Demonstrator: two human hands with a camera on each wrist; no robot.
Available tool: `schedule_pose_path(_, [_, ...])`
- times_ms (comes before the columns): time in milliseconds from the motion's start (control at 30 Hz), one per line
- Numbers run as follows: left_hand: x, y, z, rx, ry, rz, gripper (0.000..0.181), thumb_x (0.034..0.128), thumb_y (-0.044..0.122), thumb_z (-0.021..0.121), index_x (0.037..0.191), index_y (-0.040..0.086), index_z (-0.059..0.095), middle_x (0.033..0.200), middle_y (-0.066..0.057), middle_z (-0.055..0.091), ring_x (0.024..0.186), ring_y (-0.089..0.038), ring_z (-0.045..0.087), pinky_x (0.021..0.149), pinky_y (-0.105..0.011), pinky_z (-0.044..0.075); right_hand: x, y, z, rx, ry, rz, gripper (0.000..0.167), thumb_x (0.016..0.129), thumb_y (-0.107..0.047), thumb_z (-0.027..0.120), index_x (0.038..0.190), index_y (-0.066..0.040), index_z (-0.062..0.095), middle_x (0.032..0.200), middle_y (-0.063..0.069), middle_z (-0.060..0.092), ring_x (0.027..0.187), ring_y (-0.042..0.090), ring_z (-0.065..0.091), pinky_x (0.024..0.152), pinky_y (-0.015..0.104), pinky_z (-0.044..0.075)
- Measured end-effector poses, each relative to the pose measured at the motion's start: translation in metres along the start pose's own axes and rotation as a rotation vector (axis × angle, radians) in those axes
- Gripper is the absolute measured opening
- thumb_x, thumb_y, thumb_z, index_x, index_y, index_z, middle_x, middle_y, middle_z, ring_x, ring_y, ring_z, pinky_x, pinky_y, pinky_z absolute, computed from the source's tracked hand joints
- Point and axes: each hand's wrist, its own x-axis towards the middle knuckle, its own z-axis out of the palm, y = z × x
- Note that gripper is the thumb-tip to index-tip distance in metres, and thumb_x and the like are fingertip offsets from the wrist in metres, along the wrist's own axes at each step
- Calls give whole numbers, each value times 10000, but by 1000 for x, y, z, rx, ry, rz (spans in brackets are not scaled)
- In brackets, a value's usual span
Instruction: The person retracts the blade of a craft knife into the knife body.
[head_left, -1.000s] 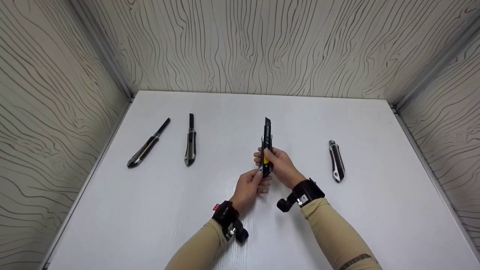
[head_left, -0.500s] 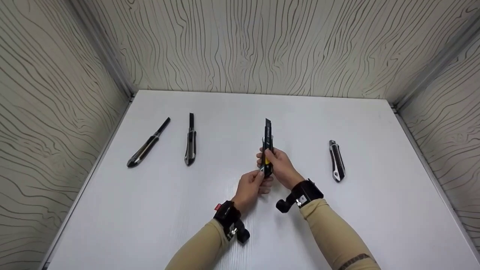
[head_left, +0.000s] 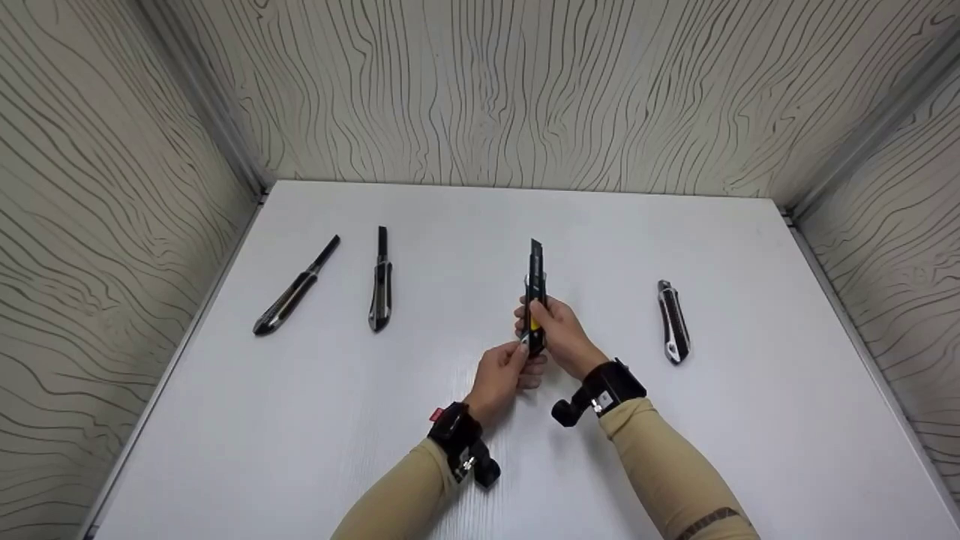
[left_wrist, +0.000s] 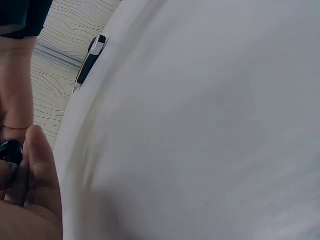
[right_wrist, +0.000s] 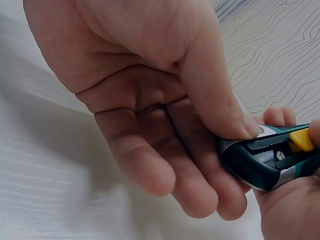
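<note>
Pointing blade-away, the slim black-and-yellow utility knife (head_left: pixel 536 277) is being gripped by curled fingers: right hand (head_left: pixel 568 335) mid-handle, left hand (head_left: pixel 496 377) at butt.

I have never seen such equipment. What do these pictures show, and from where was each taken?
No robot here: a person uses a bare left hand and right hand. The wide picture comes from a head camera, the close ones from a camera on each wrist. On the white table, two utility knives lie at left with blades extended, and another knife at right with no blade showing. The left hand pinches one end of a fourth knife; the right hand grips it, thumb at its yellow slider.
</note>
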Motion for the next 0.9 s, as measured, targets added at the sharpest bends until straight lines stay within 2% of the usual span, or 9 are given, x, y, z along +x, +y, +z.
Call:
schedule_pose_path(200, [0, 0, 0, 19, 5, 10, 306, 1039, 155, 448, 1112, -80, 631, 1018, -244, 695, 769, -136, 656, 710, -280, 598, -1, 0, 0, 11, -7, -2, 384, 1066, -195, 372, 1372, 35, 395, 1133, 112, 563, 938, 142, 601, 857, 254, 535])
schedule_pose_path(433, [-1, 0, -1, 13, 8, 13, 317, 1042, 158, 442, 1147, -79, 624, 1039, -253, 700, 805, -158, 687, 725, -288, 604, 1, 0, 2, 7, -1, 13, 404, 1067, -183, 363, 1395, 53, 366, 1086, 61, 566, 939, 138, 592, 867, 253, 523])
schedule_pose_path(700, [-3, 1, -1, 22, 11, 16, 327, 1042, 172, 445, 1169, -74, 619, 1063, -270, 694, 841, -203, 707, 753, -325, 609, 1, -1, 2, 11, -9, 18, 404, 1060, -153, 381, 1403, 60, 358, 1101, 77, 571, 936, 132, 600, 867, 247, 529])
schedule_pose_path(900, [-4, 1, -2, 31, 23, 13, 331, 1045, 177, 438, 1174, -72, 615, 1064, -253, 700, 875, -235, 716, 764, -339, 609, -1, -2, 2, 12, -26, 21, 389, 1056, -149, 394, 1392, 48, 375, 1186, 152, 569, 960, 130, 616, 888, 243, 529])
